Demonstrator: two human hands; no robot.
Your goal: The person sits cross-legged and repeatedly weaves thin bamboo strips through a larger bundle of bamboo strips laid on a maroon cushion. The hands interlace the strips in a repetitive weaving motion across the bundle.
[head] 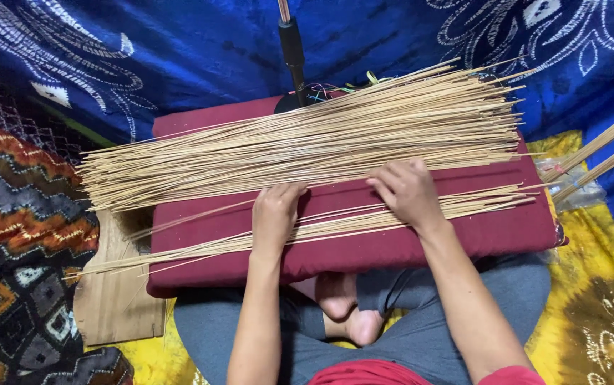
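Note:
A big fan of thin pale bamboo sticks (307,139) lies across a maroon cushion (492,232) on my lap. A smaller, flatter row of the same sticks (200,246) lies nearer to me on the cushion. My left hand (275,214) rests palm down on this nearer row, fingertips touching the edge of the big pile. My right hand (408,191) also lies palm down over the nearer sticks, its fingers reaching the big pile's lower edge. Neither hand grips a stick that I can see.
A black stand pole (292,50) rises behind the cushion, with coloured threads (342,89) at its base. A piece of brown cardboard (118,299) lies at the left. More sticks (603,153) and a clear plastic bag (578,192) are at the right. Patterned blue and yellow cloths surround me.

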